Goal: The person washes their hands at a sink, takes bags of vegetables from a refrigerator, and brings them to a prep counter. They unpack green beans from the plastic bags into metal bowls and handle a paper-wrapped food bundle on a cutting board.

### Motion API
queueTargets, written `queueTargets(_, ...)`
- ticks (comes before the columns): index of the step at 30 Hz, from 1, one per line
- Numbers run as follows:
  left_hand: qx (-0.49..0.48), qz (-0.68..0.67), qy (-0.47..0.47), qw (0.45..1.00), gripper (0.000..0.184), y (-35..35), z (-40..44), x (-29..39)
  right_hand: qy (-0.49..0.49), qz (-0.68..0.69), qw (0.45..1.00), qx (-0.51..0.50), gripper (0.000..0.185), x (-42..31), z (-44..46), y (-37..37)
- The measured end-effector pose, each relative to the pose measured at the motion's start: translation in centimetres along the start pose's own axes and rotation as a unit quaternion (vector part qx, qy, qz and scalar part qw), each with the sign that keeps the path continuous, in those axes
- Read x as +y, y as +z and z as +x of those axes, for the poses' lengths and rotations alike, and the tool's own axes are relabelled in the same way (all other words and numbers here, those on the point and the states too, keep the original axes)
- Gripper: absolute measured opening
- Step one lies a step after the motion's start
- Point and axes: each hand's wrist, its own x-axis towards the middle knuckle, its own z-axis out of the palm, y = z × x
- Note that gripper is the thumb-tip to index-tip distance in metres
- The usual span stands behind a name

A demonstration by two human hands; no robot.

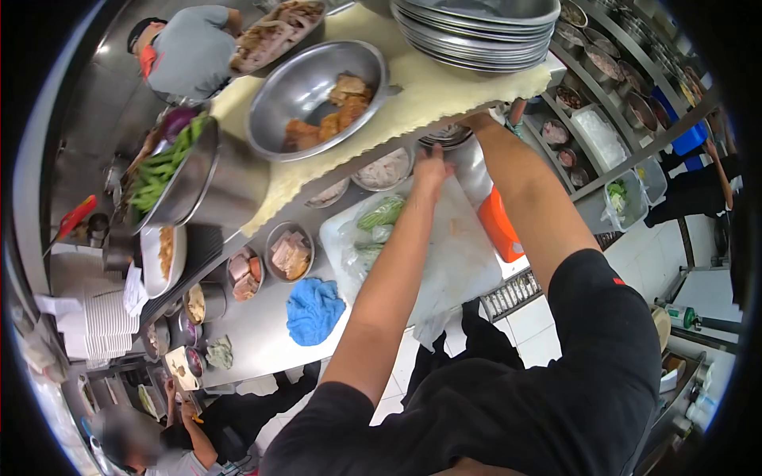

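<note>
Both my arms reach forward beneath the raised shelf. My left hand [432,170] is at the near rim of some stacked metal bowls [446,138], its thumb apart from the fingers; a firm grip on the rim does not show. Beside the bowls, my right hand [481,119] is mostly hidden under the shelf edge, fingers out of sight. Below my left hand lies a white cutting board [464,258] with clear plastic bags of green vegetables [382,213]. A bowl of pale sliced food [382,170] stands just left of that hand.
Overhead, the shelf [317,176] carries a metal bowl with browned pieces [325,133], stacked metal plates [476,32] and green beans [168,170]. A blue cloth [314,311], meat bowls [290,252] and an orange container [500,226] are nearby. Co-workers stand at upper left, lower left and right.
</note>
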Motion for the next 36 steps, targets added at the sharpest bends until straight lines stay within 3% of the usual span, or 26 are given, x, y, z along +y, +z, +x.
queueTargets(3,0.053,-0.085,-0.004,0.995,0.043,1.1,6.0,-1.6,0.021,0.031,0.999,-0.01,0.042,-0.6,0.1,-0.3)
queueTargets(9,0.139,-0.051,0.008,0.989,0.033,2.6,5.9,-1.1,0.069,0.078,0.994,-0.028,0.042,-1.0,0.2,-0.9)
queueTargets(14,0.154,-0.046,0.067,0.985,0.023,2.0,5.8,-0.7,0.104,0.104,0.988,-0.038,0.042,-1.6,0.4,-1.8)
queueTargets(19,0.119,0.008,0.094,0.988,0.015,0.1,1.2,2.7,0.164,0.124,0.977,-0.066,0.042,-0.9,0.2,-3.0)
queueTargets(26,0.126,0.024,0.114,0.985,0.021,-6.8,-6.4,3.0,0.268,0.125,0.947,-0.126,0.042,-1.7,-0.2,-3.8)
queueTargets(30,0.084,-0.036,0.162,0.983,0.027,-12.6,-12.2,2.6,0.334,0.111,0.921,-0.166,0.042,-1.8,-0.7,-2.6)
queueTargets(34,0.11,-0.095,0.199,0.969,0.02,-18.2,-17.9,1.1,0.412,0.116,0.879,-0.211,0.042,-1.5,-2.3,-1.8)
queueTargets(36,0.168,-0.147,0.215,0.951,0.016,-19.9,-22.6,1.3,0.441,0.133,0.859,-0.221,0.042,-0.5,-3.4,-0.9)
